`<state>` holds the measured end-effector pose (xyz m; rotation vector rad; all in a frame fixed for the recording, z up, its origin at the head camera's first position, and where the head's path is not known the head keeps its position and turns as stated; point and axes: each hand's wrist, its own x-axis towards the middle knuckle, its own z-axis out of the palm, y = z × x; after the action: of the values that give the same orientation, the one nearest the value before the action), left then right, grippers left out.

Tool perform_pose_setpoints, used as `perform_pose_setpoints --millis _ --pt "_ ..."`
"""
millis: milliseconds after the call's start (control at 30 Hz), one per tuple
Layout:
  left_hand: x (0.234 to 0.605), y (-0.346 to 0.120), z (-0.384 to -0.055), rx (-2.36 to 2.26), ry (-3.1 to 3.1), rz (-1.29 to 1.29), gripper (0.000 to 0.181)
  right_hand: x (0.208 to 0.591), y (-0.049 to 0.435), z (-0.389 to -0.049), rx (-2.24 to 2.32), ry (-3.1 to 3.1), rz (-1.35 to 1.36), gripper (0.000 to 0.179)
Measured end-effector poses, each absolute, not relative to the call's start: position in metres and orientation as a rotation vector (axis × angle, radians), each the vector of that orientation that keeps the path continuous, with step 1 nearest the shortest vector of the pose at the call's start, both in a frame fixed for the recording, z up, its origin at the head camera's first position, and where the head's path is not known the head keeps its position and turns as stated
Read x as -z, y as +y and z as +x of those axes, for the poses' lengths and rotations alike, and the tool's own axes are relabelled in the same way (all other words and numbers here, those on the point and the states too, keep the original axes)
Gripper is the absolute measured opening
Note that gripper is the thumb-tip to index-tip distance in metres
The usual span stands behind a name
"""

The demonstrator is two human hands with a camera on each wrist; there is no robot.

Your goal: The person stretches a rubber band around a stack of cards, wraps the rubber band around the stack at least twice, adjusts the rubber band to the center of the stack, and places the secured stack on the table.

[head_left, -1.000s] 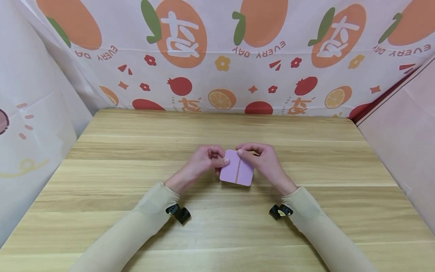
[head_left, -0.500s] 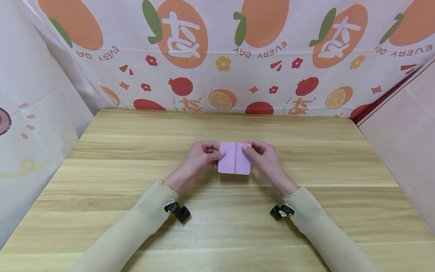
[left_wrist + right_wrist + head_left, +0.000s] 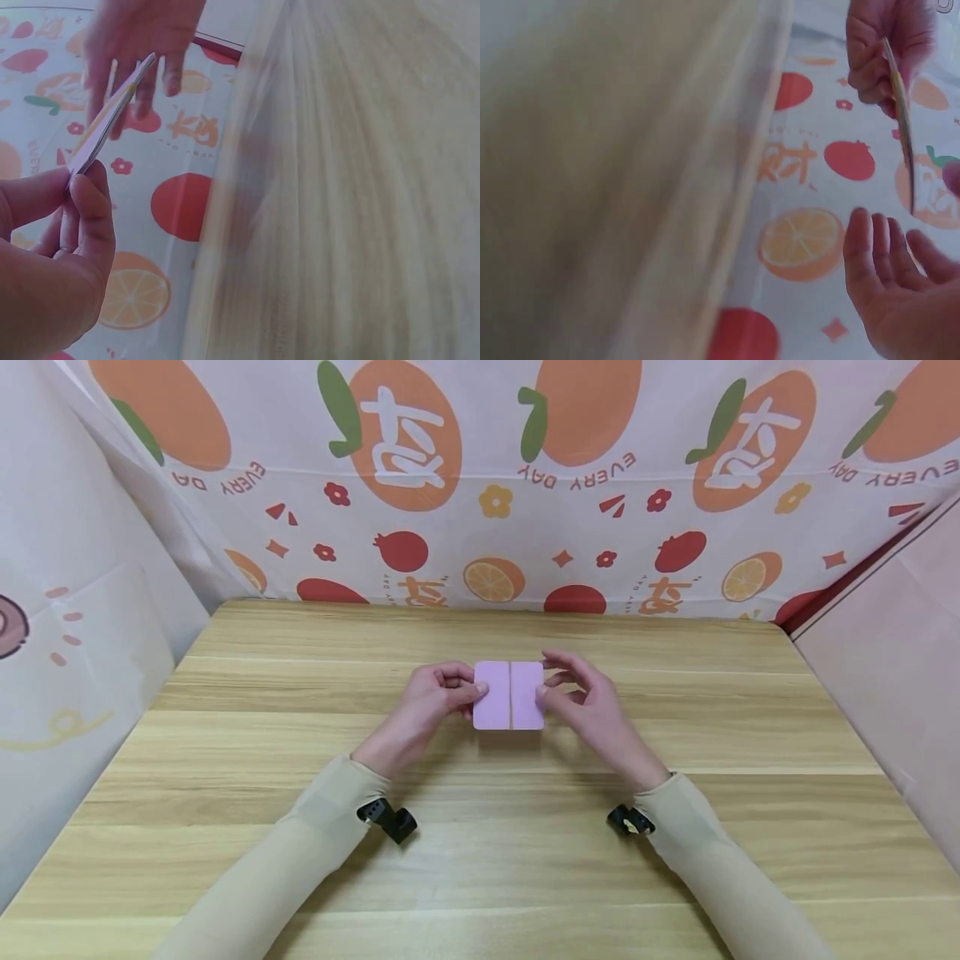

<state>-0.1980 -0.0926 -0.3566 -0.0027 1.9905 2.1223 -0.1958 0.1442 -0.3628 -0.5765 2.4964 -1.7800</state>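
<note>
A thin, square pink pad (image 3: pixel 492 710) with rounded corners has a tan elastic band (image 3: pixel 511 697) down its middle. My left hand (image 3: pixel 427 702) pinches its left edge between thumb and curled fingers. Seen edge-on in the left wrist view, the pad (image 3: pixel 105 131) is slim and layered, the band crossing it near the far end. My right hand (image 3: pixel 592 702) is beside the right edge, fingers parted and thumb close to the pad. The right wrist view has these fingers (image 3: pixel 881 244) loosely extended below the pad (image 3: pixel 904 127), with a gap showing between them.
A wood-grain table (image 3: pixel 480 860) lies beneath, with a shadow under the raised pad. Behind it hangs a fruit-print cloth (image 3: pixel 480 527); pale cloths (image 3: pixel 82 568) stand on both sides. Black wrist devices (image 3: pixel 388 818) sit at both sleeve cuffs.
The pad has turned from tilted to straight and moved slightly left and away from me with my left hand. My right hand has loosened its grip and come off the right edge.
</note>
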Motion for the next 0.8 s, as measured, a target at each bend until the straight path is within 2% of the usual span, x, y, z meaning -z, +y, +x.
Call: perform_pose_setpoints --millis 167,233,433,667,800 --pt "0.3561 -0.0942 -0.1985 -2.126 1.996 0.007 0.013 0.3541 0.1448 -0.1938 1.312 2.760 -0.935 0.076" --pt "0.3568 -0.0945 -0.1986 -2.121 1.997 0.014 0.013 0.3523 0.1435 -0.1922 1.108 2.829 -1.063 0.080" --pt "0.3591 -0.0943 -0.1978 -2.108 1.991 0.030 0.016 0.3524 0.1405 -0.1874 0.835 2.922 -1.188 0.077" --pt "0.3600 -0.0936 -0.1981 -2.053 2.043 0.065 0.015 0.3551 0.1417 -0.1874 0.851 2.939 -1.227 0.072" --pt "0.3602 -0.0967 -0.1990 -1.953 2.152 0.137 0.020 0.3563 0.1434 -0.1885 0.888 2.921 -1.187 0.071"
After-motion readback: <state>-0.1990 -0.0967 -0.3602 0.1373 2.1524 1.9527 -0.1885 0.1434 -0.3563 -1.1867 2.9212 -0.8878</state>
